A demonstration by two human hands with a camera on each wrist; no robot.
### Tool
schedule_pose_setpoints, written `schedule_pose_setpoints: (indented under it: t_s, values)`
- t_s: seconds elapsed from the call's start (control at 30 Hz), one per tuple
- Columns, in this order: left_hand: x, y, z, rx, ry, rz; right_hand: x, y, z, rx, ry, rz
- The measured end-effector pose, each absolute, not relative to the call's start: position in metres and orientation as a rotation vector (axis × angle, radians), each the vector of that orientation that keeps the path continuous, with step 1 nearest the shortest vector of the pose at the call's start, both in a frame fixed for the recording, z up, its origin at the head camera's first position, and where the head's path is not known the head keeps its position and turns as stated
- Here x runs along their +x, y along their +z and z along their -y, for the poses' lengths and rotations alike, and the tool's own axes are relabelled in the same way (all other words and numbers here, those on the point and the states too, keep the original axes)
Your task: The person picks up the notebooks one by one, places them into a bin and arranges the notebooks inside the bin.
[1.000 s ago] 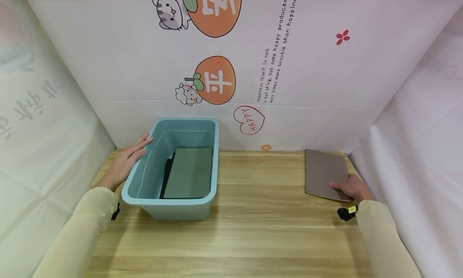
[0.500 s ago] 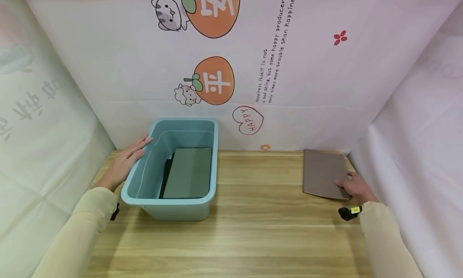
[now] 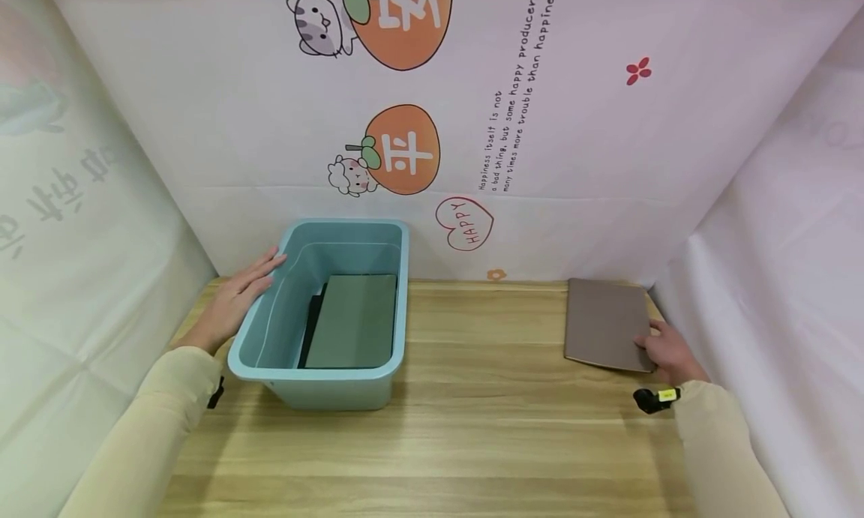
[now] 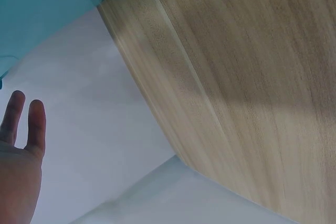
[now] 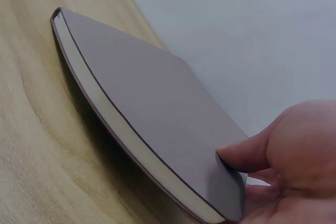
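A brown-grey softcover notebook lies at the back right of the table, its right edge pinched by my right hand. In the right wrist view the thumb presses on the cover of the notebook, the other fingers go beneath it, and that edge is slightly raised with the pages bowed. My left hand rests with straight fingers along the left rim of a light blue plastic bin. Inside the bin lies a grey-green notebook, over a black item that is mostly hidden.
The wooden table meets a white printed cloth wall at the back. More white cloth hangs at the left and at the right, close beside each arm. A black wrist camera sits below the right hand.
The right hand has shifted slightly to the right along the notebook's edge, and its thumb now covers less of the cover. The notebook has moved slightly left. The left hand and bin stay put.
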State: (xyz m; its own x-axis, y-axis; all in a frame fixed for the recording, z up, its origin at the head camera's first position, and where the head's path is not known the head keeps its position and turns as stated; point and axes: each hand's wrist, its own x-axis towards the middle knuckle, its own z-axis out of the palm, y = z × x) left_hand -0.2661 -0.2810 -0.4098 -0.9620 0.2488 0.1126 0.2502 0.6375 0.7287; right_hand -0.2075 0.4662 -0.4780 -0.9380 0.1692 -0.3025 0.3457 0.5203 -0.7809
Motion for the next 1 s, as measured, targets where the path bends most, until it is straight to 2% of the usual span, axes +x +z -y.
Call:
schedule_pose_setpoints:
  t_s: [1.0]
  values:
    - [-0.267, -0.412, 0.281, -0.412, -1.317, 2.846, -0.19, -0.486, -0.46, 0.312, -1.972, -2.289]
